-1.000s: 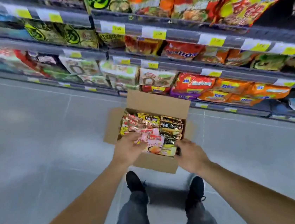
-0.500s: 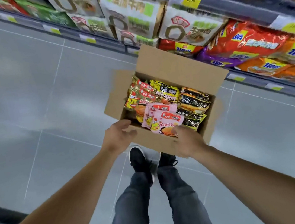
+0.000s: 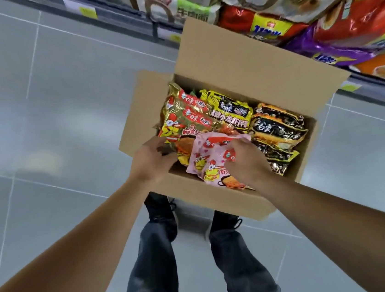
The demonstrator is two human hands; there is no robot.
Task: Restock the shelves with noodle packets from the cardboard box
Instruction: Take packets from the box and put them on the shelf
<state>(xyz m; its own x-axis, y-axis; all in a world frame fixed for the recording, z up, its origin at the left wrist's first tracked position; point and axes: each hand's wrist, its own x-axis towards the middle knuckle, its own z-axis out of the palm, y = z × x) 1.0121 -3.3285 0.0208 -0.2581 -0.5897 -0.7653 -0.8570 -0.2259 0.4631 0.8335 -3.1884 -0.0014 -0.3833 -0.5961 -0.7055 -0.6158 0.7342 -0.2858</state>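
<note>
Both hands are down in the open cardboard box [image 3: 245,67]. The left hand [image 3: 151,161] reaches over the box's near-left corner, its fingers curled at the lower edge of the red and gold packets [image 3: 183,120]; whether it actually grips one I cannot tell, since the fingertips are hidden behind the wrapper. The right hand [image 3: 243,161] lies on top of the pink packets [image 3: 208,160], fingers curled down over them, apparently grasping the upper one, though the hold itself is hidden under the palm. The box stands on the grey tiled floor [image 3: 40,127], just in front of the person's two black shoes [image 3: 160,209], with its far flap raised toward the shelves and its left flap folded outward. Inside, the noodle packets sit in colour groups: at least two red and gold ones stacked at the left, one yellow packet [image 3: 228,110] visible at the back middle, at least two pink ones at the near middle, and about three black packets [image 3: 278,131] stacked along the right side. More may lie underneath, out of sight. Beyond the box, the bottom shelf [image 3: 314,0] holds large multipacks: white and green ones, red ones with yellow labels, a purple one and orange ones. Yellow price tags [image 3: 87,10] run along the shelf edge.
</note>
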